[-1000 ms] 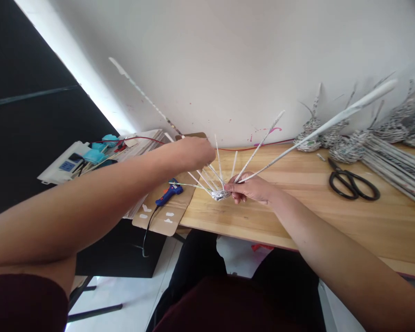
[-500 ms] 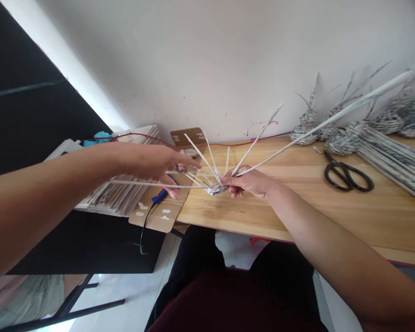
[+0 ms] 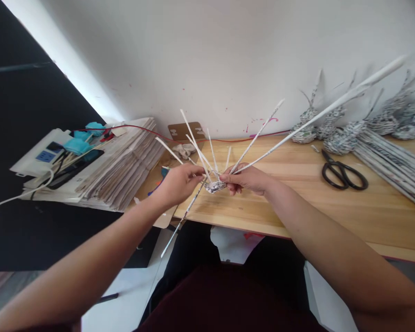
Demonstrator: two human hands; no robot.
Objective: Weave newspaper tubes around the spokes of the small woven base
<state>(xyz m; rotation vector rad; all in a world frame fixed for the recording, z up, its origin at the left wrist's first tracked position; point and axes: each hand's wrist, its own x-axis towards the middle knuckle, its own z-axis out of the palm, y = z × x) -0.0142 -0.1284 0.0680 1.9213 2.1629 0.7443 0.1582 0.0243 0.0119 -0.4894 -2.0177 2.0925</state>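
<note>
Paper weave [image 3: 215, 186], right grip [image 3: 247, 179] pinching its right edge, left grip [image 3: 180, 183] pinching a strand [image 3: 184, 218]

No writing is legible, even on the bundled paper tubes [image 3: 389, 162].

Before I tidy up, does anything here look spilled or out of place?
Yes: pink spots mark the wall behind the table, perhaps splashed paint, odd on plain white. A small white scrap lies loose near the scissors. The woven paper piece shows no obvious damage, though the right hand's fingers hide part.
</note>
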